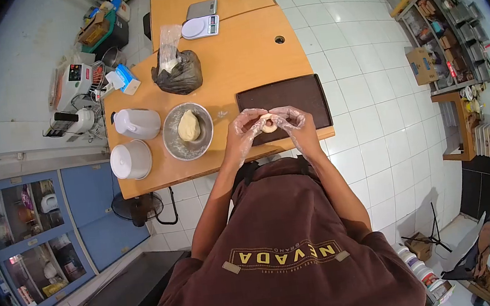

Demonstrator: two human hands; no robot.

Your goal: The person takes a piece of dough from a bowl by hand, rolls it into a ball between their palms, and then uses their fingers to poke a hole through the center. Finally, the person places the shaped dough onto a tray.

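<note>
Between my two hands is a small piece of pale dough (269, 129), ring-shaped with a dark hollow in its middle. My left hand (245, 133) pinches it from the left, and my right hand (296, 125) grips its right side. White flour coats the fingers of both. Under and behind the hands lies a dark brown baking tray (287, 95). To the left, a metal mixing bowl (173, 142) dusted with flour holds a large lump of dough (189, 126).
Left of the bowl stand a white jug (138, 123) and a white tub (131, 160). Farther back are a black plastic bag (182, 78), a white kitchen scale (200, 27) and a grey scale (202, 9). The wooden table's (234, 57) right edge runs beside the tray.
</note>
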